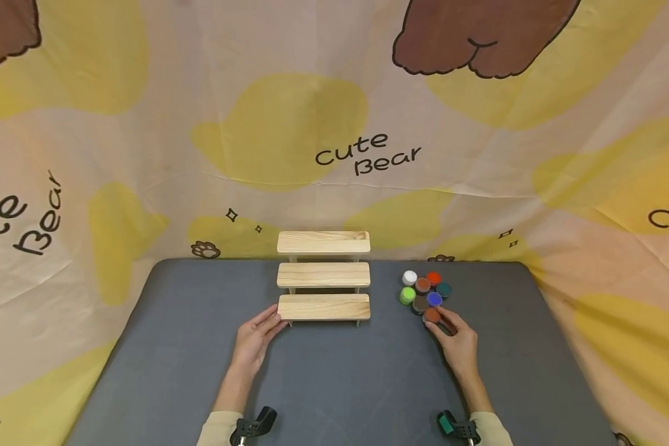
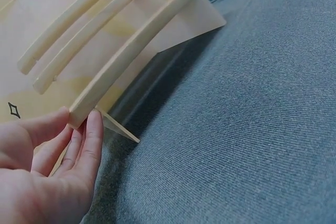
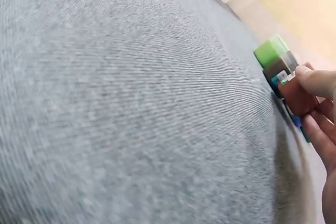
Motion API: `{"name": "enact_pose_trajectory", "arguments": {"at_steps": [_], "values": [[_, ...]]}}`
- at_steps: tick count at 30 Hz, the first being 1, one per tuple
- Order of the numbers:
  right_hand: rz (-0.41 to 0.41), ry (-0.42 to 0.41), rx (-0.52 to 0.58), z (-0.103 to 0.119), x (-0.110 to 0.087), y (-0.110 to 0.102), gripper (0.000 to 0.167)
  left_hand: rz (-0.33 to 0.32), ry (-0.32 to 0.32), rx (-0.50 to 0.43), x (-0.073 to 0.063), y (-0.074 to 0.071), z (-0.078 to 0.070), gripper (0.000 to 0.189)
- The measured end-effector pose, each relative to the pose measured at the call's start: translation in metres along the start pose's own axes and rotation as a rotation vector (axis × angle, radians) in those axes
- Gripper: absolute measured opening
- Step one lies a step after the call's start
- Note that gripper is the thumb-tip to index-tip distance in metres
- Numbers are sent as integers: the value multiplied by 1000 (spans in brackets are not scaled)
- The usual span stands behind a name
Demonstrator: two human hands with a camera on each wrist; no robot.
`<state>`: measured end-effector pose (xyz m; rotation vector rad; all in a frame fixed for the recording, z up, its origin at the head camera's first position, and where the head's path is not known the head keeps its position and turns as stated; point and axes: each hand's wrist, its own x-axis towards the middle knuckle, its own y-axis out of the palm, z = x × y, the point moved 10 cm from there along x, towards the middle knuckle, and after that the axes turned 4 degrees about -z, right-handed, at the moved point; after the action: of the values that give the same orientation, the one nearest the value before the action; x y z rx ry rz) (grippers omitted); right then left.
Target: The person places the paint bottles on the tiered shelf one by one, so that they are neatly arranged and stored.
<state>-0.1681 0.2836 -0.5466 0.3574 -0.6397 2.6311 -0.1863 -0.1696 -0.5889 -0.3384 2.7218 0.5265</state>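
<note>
A three-tier wooden display stand (image 1: 323, 308) stands toward the back of the table. My left hand (image 1: 249, 345) grips the left end of its lowest shelf (image 2: 128, 53), thumb on one side and fingers below. At the right, my right hand (image 1: 460, 350) pinches a small reddish-brown jar (image 1: 432, 314) between thumb and fingers. This jar is at the near end of a cluster of small round jars. Close by it are a blue jar (image 1: 434, 299) and a dark brown jar (image 1: 420, 303). In the right wrist view a green jar (image 3: 270, 50) shows behind.
The cluster also has a white jar (image 1: 409, 277), a red jar (image 1: 433, 278), a teal jar (image 1: 443, 289) and another brown jar (image 1: 422, 285). A grey cloth covers the table (image 1: 345, 384). Behind its far edge hangs a printed curtain (image 1: 290, 136).
</note>
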Motion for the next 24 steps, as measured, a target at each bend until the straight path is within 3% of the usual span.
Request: {"name": "enact_pose_trajectory", "arguments": {"at_steps": [3,12,24], "values": [[7,-30,1,7,3,0,43,1,1,0,1,-1,0,45],[-23,-5,23,9,8,-8,43,7,-11,18,1,1,-2,44],[35,-36,-7,21,19,-8,43,1,-28,5,-1,-1,-1,44]]}}
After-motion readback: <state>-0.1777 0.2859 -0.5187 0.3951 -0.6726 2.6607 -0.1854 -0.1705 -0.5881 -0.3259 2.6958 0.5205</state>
